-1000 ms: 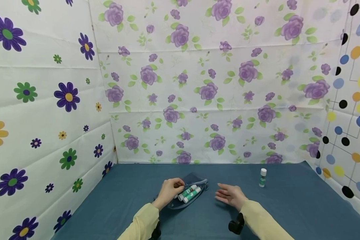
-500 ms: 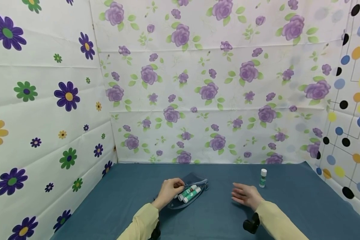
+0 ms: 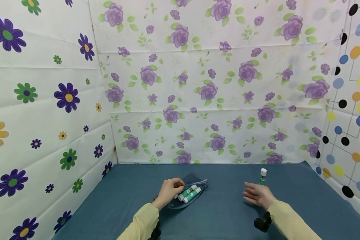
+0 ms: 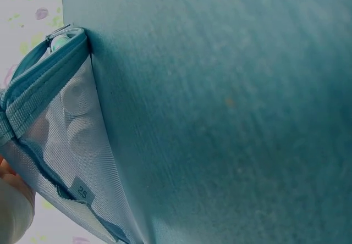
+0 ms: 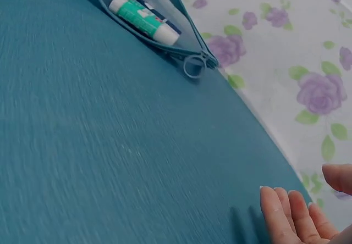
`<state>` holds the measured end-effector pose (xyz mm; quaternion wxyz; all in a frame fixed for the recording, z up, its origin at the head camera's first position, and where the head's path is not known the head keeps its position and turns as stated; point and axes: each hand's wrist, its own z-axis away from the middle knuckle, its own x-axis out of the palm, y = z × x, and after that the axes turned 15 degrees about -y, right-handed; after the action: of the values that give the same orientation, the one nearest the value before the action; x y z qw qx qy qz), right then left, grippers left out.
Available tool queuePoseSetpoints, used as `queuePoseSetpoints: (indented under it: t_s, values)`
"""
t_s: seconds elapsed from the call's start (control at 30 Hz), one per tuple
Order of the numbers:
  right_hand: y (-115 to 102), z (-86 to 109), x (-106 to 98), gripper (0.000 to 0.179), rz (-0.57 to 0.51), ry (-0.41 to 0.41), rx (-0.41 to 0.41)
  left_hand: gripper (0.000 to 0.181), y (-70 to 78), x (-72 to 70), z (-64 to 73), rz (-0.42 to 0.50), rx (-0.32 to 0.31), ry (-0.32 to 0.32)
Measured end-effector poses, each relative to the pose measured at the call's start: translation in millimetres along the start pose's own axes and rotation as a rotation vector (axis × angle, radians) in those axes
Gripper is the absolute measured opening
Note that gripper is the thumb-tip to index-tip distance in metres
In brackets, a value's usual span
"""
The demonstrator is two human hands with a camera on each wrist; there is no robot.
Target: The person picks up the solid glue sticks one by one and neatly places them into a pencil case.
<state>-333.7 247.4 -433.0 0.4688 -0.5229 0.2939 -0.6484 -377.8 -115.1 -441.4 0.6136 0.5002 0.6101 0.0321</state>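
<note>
My left hand [image 3: 169, 190] pinches the rim of a blue zip-up mesh pouch [image 3: 194, 177] lying with its mouth open. Inside it lie several glue sticks [image 3: 192, 194] with green labels and white ends. In the left wrist view, round white ends show dimly through the mesh wall [image 4: 104, 161], while most of the hand is out of frame. A single glue stick [image 3: 263, 172] stands upright at the right, its lower part hidden behind my right hand [image 3: 260, 195]. That hand holds nothing; its fingers are extended, thumb apart, as the right wrist view shows.
A dark blue cloth [image 3: 123, 196] covers the table. A purple-flowered sheet [image 3: 217, 143] hangs along the back edge, with patterned sheets at both sides. The pouch's zip has a ring pull [image 5: 194, 67] at its right end.
My right hand has moved right, away from the pouch and up to the standing glue stick, now partly covering it. My left hand and the pouch stay put.
</note>
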Motion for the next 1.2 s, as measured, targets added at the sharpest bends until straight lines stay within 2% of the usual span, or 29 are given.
queuePoseSetpoints:
  t_s: [0.37, 0.5, 0.63, 0.77, 0.93, 1.0, 1.1, 1.2]
  values:
    - [-15.0, 8.4, -26.1, 0.072, 0.070, 0.085, 0.005, 0.009, -1.3, -1.5, -1.1, 0.005, -0.012, -0.009]
    - [-18.1, 10.1, -35.8, 0.077, 0.165, 0.121, -0.054, 0.009, -1.3, -1.3, -1.0, 0.008, -0.013, -0.012]
    - [-19.0, 5.0, -45.2, 0.067, 0.281, 0.196, -0.123, 0.010, -1.1, -1.0, -0.4, 0.010, -0.016, -0.014]
    - [-14.9, -17.3, -65.2, 0.062, 0.378, 0.257, -0.197, 0.010, -0.9, -1.2, -0.6, 0.009, -0.011, -0.005]
    - [4.9, -65.6, -105.7, 0.074, 0.580, 0.349, -0.317, 0.009, -0.9, -0.5, -0.3, 0.002, -0.010, -0.004]
    - [11.8, -79.1, -115.3, 0.076, 0.648, 0.374, -0.374, 0.009, -0.8, -0.1, 0.0, 0.002, -0.009, -0.006]
    - [17.7, -90.1, -120.4, 0.072, 0.676, 0.405, -0.444, 0.010, -0.6, 0.4, 0.4, 0.008, -0.004, -0.005]
    - [17.6, -93.5, -120.0, 0.067, 0.670, 0.412, -0.472, 0.010, -0.2, 0.5, 1.0, 0.008, 0.000, -0.004]
